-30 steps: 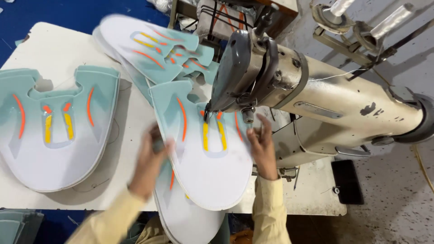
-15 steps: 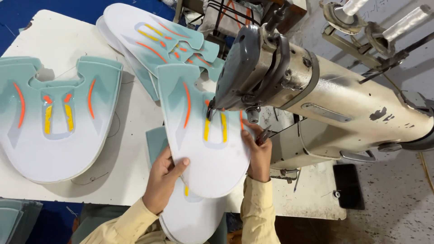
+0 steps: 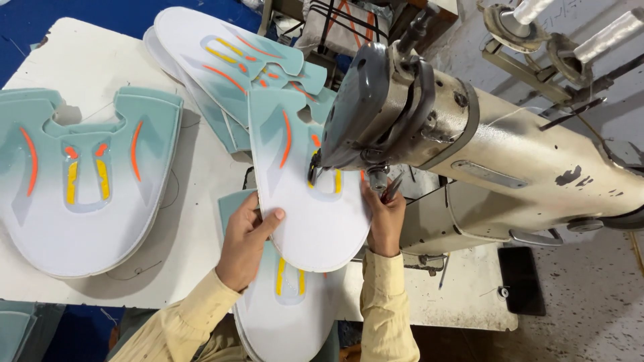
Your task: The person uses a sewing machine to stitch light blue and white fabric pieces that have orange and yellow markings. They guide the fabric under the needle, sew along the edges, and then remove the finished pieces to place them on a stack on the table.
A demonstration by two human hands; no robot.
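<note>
While shoe upper panel (image 3: 305,201) sits under sewing machine (image 3: 429,134), left hand (image 3: 245,241) fingers pinch its edge; right hand (image 3: 384,218) fingers grip opp. edge.

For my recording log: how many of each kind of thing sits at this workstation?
Shoe-upper piece under the needle, held by both hands: 1
Stacks of shoe-upper pieces (number per stack cannot be told): 3
Sewing machine: 1
Thread spools: 2
Hands: 2
Total: 9
</note>
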